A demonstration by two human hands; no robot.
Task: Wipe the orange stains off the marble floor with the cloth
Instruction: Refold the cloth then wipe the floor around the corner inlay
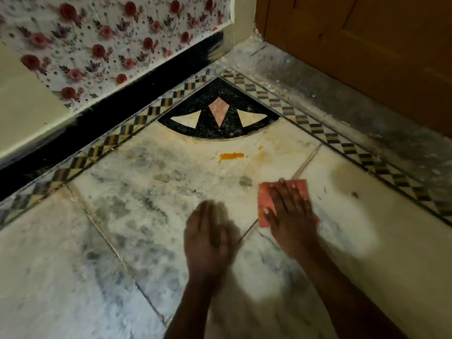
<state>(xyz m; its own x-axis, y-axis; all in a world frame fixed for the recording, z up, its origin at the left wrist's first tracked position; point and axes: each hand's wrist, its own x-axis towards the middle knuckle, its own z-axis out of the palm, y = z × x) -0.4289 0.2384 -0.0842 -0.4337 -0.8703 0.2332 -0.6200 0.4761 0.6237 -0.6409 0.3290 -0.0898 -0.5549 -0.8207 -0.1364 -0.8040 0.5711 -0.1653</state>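
I have my right hand (pixel 289 211) pressed flat, fingers straight, on the cloth (pixel 266 201) at centre right, my blurred left hand (pixel 210 233) apparently empty, and the orange stain (pixel 231 156) above on the marble floor (pixel 122 216) looks unwiped.

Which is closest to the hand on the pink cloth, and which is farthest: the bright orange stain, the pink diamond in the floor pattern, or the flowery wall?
From the right hand, which presses flat on the pink cloth, in the head view:
1. Bright orange stain, on the marble just ahead and slightly left.
2. Pink diamond tile, in the black corner pattern beyond the stain.
3. Flowery wall, far left, past the black skirting.
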